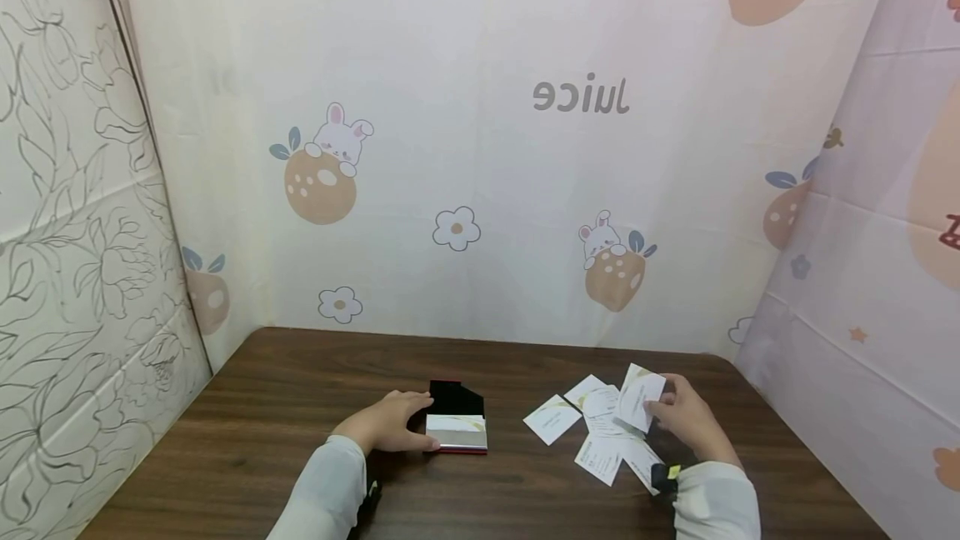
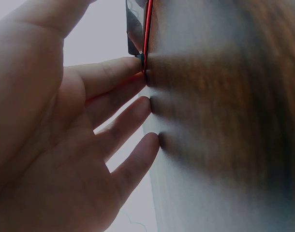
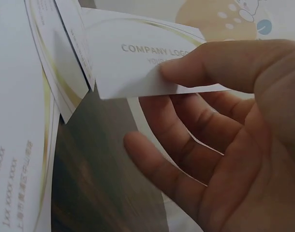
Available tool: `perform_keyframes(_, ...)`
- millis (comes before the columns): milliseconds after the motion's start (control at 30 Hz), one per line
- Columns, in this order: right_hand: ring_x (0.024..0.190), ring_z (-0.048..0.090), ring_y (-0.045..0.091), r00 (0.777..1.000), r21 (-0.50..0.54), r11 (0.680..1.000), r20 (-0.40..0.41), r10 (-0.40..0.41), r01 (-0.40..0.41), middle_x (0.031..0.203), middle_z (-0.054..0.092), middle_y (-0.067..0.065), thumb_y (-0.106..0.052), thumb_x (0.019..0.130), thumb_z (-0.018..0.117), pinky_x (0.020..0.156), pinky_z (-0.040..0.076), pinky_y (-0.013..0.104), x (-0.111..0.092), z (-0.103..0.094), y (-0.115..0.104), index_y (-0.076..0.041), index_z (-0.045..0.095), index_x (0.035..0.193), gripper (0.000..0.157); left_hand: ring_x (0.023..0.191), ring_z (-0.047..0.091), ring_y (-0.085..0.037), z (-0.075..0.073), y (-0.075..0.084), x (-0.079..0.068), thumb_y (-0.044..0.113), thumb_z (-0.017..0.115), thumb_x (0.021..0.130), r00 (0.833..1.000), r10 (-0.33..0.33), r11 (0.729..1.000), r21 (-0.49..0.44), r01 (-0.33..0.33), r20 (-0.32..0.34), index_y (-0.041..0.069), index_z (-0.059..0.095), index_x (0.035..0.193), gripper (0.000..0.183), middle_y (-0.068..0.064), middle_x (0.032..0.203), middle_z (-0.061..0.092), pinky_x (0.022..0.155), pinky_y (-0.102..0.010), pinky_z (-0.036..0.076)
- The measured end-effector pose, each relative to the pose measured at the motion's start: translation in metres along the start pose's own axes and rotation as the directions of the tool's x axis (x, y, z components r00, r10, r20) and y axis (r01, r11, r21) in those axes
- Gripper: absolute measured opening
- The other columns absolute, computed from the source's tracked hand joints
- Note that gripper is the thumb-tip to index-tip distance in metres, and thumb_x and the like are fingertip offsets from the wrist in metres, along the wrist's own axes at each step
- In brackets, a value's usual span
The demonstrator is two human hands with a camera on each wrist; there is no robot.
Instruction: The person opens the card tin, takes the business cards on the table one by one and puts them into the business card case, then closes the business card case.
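Note:
A small card case (image 1: pixel 456 437) with a red edge lies on the table, its black lid (image 1: pixel 450 397) folded back. White cards with a gold band show inside it. My left hand (image 1: pixel 392 422) rests at the case's left side, thumb by the near corner. In the left wrist view, its spread, mostly straight fingers (image 2: pixel 130 116) reach the red edge and the table. My right hand (image 1: pixel 686 417) pinches a white business card (image 3: pixel 138 63) printed "COMPANY LOGO" between thumb and fingers. It holds this card over a loose spread of business cards (image 1: pixel 600 461).
One card (image 1: pixel 552 419) lies at the left of the spread. The dark wood table (image 1: pixel 337 357) ends at printed curtains (image 1: pixel 480 148) behind and at both sides. Dark straps sit on both wrists.

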State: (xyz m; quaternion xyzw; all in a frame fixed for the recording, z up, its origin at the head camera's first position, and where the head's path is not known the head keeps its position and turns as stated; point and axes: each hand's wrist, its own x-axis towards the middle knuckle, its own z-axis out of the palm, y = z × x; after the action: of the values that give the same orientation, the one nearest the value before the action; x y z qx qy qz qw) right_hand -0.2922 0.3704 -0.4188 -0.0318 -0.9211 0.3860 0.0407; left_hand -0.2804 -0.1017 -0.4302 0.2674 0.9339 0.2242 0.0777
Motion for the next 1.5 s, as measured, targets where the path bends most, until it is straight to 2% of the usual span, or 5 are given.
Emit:
perform_keyframes(133,0.088,0.060,0.033,0.999,0.015,0.999,0.011,-0.033,0.033,0.112,0.052,0.035,-0.012,0.090,0.054,0.068,0.058,0.044,-0.004,-0.001,-0.004,0.009,0.032,0.130,0.051,0.128,0.033,-0.033,0.000,-0.001,0.000,0.054,0.064,0.079,1.000,-0.007,1.000,0.005,0.007,-0.001,0.005,0.045,0.137,0.078,-0.014,0.143,0.042,0.102,-0.054,0.036)
perform_keyframes(533,0.079,0.057,0.026,0.999,0.025,0.999,0.041,-0.033,0.032,0.106,0.055,0.026,-0.016,0.093,0.051,0.060,0.057,0.036,-0.005,0.002,-0.008,-0.001,0.040,0.129,0.040,0.128,0.034,-0.032,-0.001,0.001,-0.001,0.054,0.065,0.079,1.000,-0.014,1.000,0.004,0.014,-0.005,0.005,0.045,0.137,0.078,-0.014,0.143,0.042,0.102,-0.053,0.036)
perform_keyframes(933,0.080,0.056,0.023,0.996,-0.032,0.996,-0.020,-0.083,0.082,0.098,0.057,0.015,-0.013,0.088,0.059,0.069,0.056,0.040,-0.002,0.007,-0.011,0.000,0.054,0.118,0.034,0.127,0.034,-0.032,0.000,0.000,0.000,0.054,0.065,0.079,1.000,-0.019,1.000,0.004,0.019,-0.004,0.006,0.045,0.137,0.078,-0.013,0.143,0.043,0.102,-0.054,0.036)
perform_keyframes(1100,0.083,0.055,0.023,0.994,-0.058,0.994,-0.041,-0.099,0.097,0.099,0.059,0.014,-0.015,0.089,0.059,0.066,0.054,0.034,-0.001,0.008,-0.013,-0.004,0.056,0.118,0.031,0.127,0.035,-0.031,0.001,0.000,0.000,0.055,0.065,0.078,1.000,-0.015,1.000,0.010,0.015,-0.002,0.006,0.046,0.137,0.079,-0.014,0.142,0.043,0.102,-0.053,0.037)
perform_keyframes(1500,0.085,0.057,0.023,0.992,-0.057,0.990,-0.019,-0.127,0.126,0.104,0.062,0.015,-0.015,0.093,0.054,0.067,0.055,0.036,0.002,0.010,-0.020,-0.014,0.058,0.122,0.030,0.127,0.035,-0.032,-0.001,0.002,0.000,0.054,0.065,0.079,1.000,-0.009,1.000,0.014,0.009,-0.007,0.004,0.045,0.137,0.078,-0.014,0.142,0.044,0.102,-0.053,0.037)
